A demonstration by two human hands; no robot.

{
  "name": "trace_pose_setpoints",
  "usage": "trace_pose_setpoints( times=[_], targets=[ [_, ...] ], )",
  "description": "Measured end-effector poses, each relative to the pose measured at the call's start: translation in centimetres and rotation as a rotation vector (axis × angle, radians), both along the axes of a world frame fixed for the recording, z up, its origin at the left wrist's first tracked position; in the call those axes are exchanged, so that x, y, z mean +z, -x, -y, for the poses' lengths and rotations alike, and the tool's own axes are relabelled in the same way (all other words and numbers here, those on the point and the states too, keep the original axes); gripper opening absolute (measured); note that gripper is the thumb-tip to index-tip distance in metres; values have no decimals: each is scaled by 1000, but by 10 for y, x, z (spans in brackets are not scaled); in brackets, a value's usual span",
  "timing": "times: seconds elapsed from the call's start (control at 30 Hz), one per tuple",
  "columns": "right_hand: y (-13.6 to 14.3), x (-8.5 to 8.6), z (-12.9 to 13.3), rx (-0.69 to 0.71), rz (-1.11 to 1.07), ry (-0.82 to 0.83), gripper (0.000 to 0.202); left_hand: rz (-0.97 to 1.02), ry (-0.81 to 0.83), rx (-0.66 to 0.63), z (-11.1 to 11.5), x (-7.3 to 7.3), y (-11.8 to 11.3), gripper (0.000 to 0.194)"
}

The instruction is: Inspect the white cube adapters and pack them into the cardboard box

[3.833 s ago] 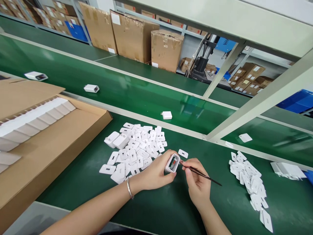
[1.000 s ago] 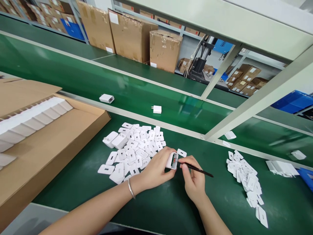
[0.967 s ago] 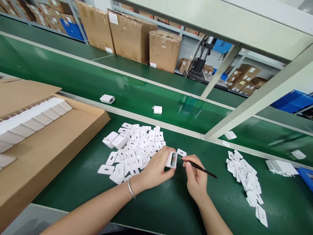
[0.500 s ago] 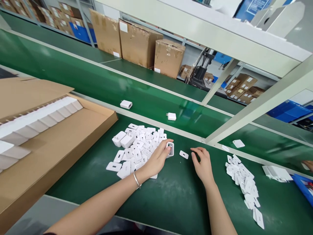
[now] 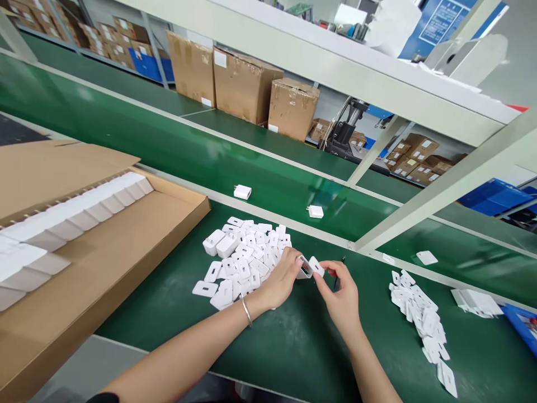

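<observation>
My left hand (image 5: 282,280), with a bracelet on its wrist, is closed round a white charger housing (image 5: 306,268) whose open end faces right. Between the thumb and fingers of my right hand (image 5: 340,288) is a small white end plate (image 5: 316,266), close against that open end. A thin dark object (image 5: 337,282) shows behind the right fingers; whether it is held I cannot tell. Beside my left hand spreads a heap of white slotted plates (image 5: 245,257), with two charger housings (image 5: 227,245) on its far left side.
An open cardboard box (image 5: 184,210) with white dividers stands left. Two chargers (image 5: 242,192) (image 5: 315,212) lie on the green belt (image 5: 176,159) behind a pale rail. More white plates (image 5: 423,319), stacked white pieces (image 5: 477,302) and a blue bin (image 5: 522,324) are right. A slanted post (image 5: 419,196) rises behind.
My right hand has moved left and picked up the plate that lay on the table, bringing it to the housing in my left hand. The two chargers on the belt have shifted right.
</observation>
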State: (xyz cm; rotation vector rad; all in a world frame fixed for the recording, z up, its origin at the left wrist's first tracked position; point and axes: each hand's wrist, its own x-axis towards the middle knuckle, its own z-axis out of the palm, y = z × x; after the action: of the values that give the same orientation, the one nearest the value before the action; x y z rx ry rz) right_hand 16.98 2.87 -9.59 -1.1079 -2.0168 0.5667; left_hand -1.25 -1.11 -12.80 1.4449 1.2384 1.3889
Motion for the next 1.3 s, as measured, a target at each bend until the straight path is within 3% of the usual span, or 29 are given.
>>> trace_pose_setpoints(
  times=[0.17,0.27,0.37,0.5,0.57,0.63,0.7,0.83,0.93,1.03,1.13,1.3],
  targets=[
    [19,11,16,78,99,-105,13,-84,-53,-17,2,1,-3,28],
    [23,7,-1,171,144,-123,20,-52,-61,64,-2,-2,-2,18],
    [24,-4,-54,191,151,-86,27,30,-67,212,-5,-1,1,16],
    [24,-20,-158,-132,161,-71,53,67,-68,315,-7,0,4,16],
    [23,-24,-201,-223,182,-52,63,55,-76,325,-7,-1,3,14],
    [22,-26,-229,-241,211,-34,58,37,-86,320,-8,-2,1,13],
    [24,-27,-239,-207,235,-30,47,26,-86,317,-9,-4,0,14],
    [32,-34,-220,-29,272,-40,42,67,-39,348,-13,-6,-2,17],
    [32,-40,-183,119,310,-53,41,113,-38,349,-15,-6,-2,17],
    [26,-40,-138,177,333,-87,43,150,-56,295,-14,-6,-2,18],
    [18,-35,-87,149,120,-28,40,170,-71,195,-10,-4,-2,26],
    [11,-37,-23,181,-197,241,37,135,-108,-51,1,1,-6,40]
  ],
)
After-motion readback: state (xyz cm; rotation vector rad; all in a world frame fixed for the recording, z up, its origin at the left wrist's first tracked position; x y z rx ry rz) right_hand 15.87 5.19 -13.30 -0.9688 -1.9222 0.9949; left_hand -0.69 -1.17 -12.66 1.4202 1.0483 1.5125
